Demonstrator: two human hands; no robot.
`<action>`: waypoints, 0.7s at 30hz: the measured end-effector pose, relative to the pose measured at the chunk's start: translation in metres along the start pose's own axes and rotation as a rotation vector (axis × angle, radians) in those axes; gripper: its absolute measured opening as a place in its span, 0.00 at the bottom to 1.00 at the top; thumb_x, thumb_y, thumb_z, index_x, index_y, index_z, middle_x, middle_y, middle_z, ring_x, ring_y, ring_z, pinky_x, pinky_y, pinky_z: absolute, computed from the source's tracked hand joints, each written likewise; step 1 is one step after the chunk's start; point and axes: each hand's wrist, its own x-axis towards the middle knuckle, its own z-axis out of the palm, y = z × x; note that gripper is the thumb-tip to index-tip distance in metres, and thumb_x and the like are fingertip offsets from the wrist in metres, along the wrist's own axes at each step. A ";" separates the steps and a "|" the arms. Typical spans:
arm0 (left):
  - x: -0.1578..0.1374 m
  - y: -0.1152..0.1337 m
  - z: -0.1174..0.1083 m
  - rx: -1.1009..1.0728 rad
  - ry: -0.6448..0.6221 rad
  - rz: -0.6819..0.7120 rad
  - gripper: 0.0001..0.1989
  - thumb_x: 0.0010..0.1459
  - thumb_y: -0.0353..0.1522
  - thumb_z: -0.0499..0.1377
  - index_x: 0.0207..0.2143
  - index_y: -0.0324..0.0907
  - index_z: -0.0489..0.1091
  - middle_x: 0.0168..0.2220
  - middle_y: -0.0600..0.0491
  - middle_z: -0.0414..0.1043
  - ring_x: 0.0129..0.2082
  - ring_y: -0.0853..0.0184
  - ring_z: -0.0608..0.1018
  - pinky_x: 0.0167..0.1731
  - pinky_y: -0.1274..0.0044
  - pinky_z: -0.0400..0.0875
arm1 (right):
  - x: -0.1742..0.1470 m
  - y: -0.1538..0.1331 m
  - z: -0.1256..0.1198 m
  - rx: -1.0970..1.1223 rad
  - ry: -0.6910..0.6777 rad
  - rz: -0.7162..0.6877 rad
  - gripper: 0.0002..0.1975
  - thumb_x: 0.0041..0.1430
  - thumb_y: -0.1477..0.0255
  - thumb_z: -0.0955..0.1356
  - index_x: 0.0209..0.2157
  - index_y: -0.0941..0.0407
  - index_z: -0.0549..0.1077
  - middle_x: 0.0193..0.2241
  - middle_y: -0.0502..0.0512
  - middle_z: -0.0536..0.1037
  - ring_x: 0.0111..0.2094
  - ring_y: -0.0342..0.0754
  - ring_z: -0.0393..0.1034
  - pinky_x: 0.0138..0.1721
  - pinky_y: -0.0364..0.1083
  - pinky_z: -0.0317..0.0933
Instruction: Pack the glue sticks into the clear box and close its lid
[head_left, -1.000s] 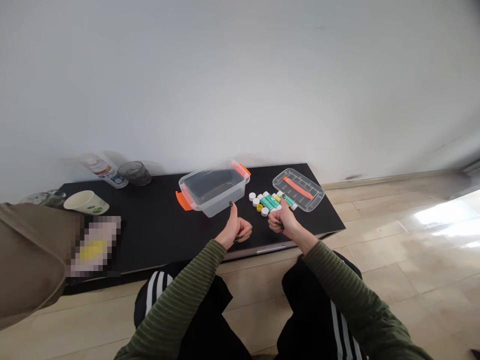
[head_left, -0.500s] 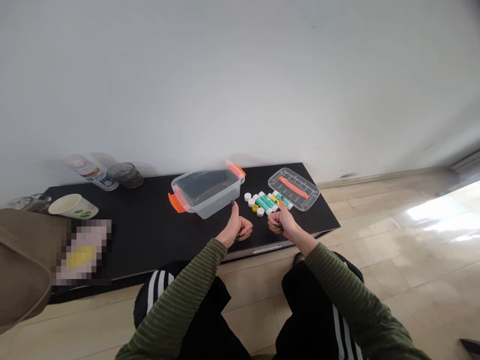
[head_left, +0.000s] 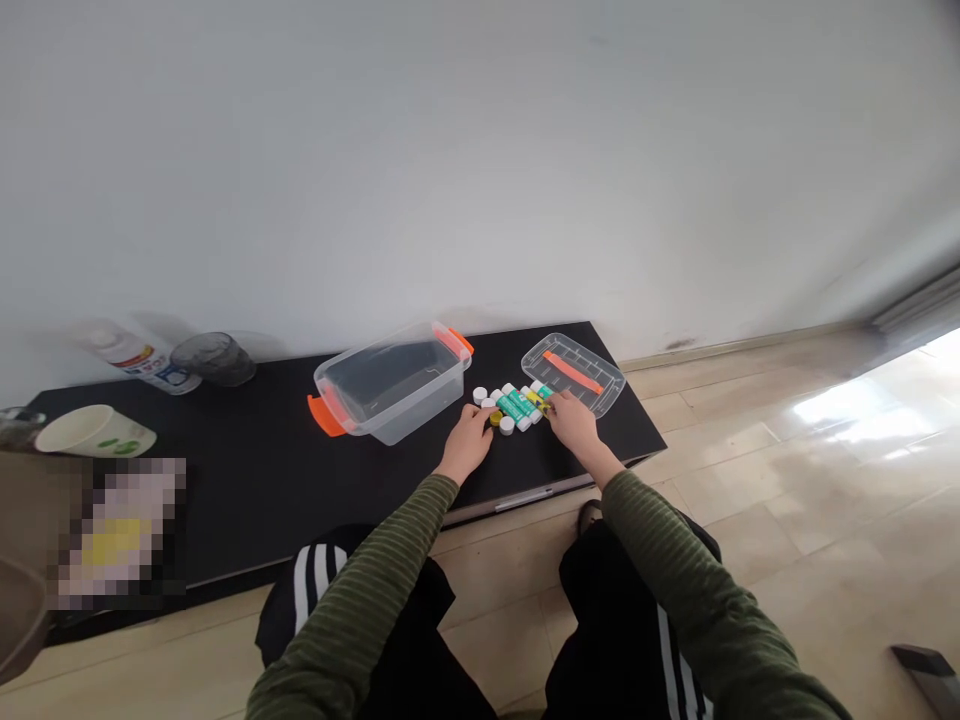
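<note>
My left hand (head_left: pixel 466 440) reaches in from the left with its thumb and fingertips closed about the small yellow cap (head_left: pixel 496 419). Beside those fingers lie several white caps (head_left: pixel 507 426). Over the right end of a row of glue sticks (head_left: pixel 513 408), green-and-white ones among them, my right hand (head_left: pixel 574 425) has its fingers closed on the yellow-labelled glue stick (head_left: pixel 535 400), partly hiding it. The clear lid (head_left: pixel 611 377) with an orange handle lies flat just beyond my right hand. Left of the caps stands an open clear plastic box (head_left: pixel 397 410) with orange latches.
Everything rests on a black tabletop (head_left: pixel 285 480) against the wall. To the left are a paper cup (head_left: pixel 94 430), a dark glass (head_left: pixel 217 360) and a spray can (head_left: pixel 142 360). A blurred patch and a brown shape fill the lower left.
Both hands have gone from thumbs-up fists in front of the table to the small items: my left to the caps, my right to the glue sticks. The view has shifted slightly.
</note>
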 end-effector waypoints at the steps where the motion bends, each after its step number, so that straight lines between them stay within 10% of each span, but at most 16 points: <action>1: 0.001 -0.001 0.002 0.017 -0.009 0.005 0.22 0.59 0.27 0.55 0.57 0.46 0.67 0.47 0.48 0.65 0.40 0.64 0.75 0.42 0.72 0.70 | 0.001 -0.001 0.002 -0.026 -0.005 0.004 0.15 0.68 0.71 0.60 0.50 0.53 0.73 0.50 0.59 0.73 0.50 0.51 0.70 0.38 0.44 0.61; 21: -0.004 0.003 -0.018 -0.070 0.143 -0.024 0.06 0.53 0.26 0.58 0.36 0.42 0.67 0.44 0.47 0.70 0.41 0.62 0.76 0.44 0.70 0.71 | 0.000 -0.004 -0.012 0.053 0.004 0.133 0.13 0.64 0.64 0.64 0.44 0.56 0.75 0.46 0.63 0.77 0.45 0.56 0.74 0.40 0.48 0.63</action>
